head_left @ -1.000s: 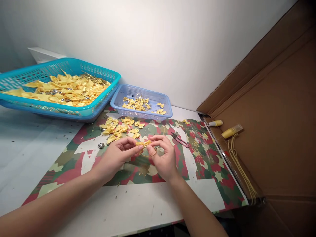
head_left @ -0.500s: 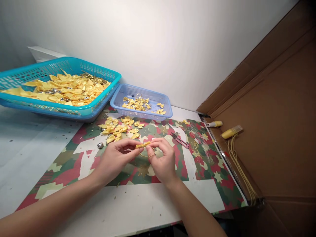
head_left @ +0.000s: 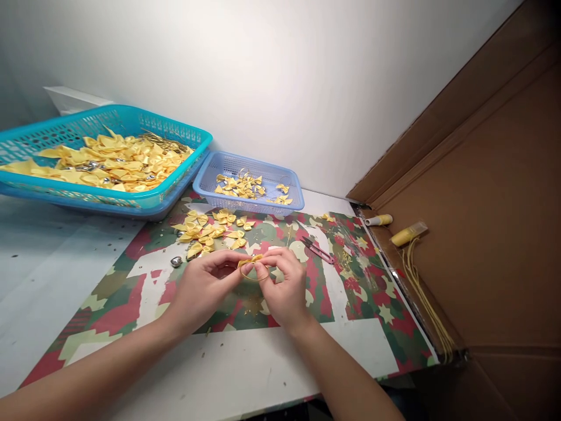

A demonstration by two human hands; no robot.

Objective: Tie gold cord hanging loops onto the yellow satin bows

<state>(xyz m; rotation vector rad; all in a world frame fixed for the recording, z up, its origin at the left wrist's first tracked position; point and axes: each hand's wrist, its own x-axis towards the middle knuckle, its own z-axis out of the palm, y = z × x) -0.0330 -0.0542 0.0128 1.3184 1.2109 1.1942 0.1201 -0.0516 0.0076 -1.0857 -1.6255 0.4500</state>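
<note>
Yellow bow (head_left: 250,261) sits pinched between our 2 hands above the patterned paper (head_left: 245,316), midway between the near and far edges of the bench (head_left: 245,374). Our left hand (head_left: 209,280) closes thumb and forefinger on the bow's left end; our right hand (head_left: 283,285) presses thumb and fingertips together on its right side. The fingers of both hands are curled, the 2 thumbs near each other at the bow, and a thin gold loop (head_left: 252,279) hangs just below them. How our hidden fingertips meet behind the ribbon, we cannot tell.

Beyond our left hand lie loose bows (head_left: 210,231) and 1 silver heart (head_left: 176,262). Pink snips (head_left: 319,250) rest to our right, toward the bench's right edge. Along the far edge stand 1 small blue basket (head_left: 249,206), with more bows inside, and, at our far left, 1 teal basket (head_left: 162,193) heaped with yellow ribbon pieces.
</note>
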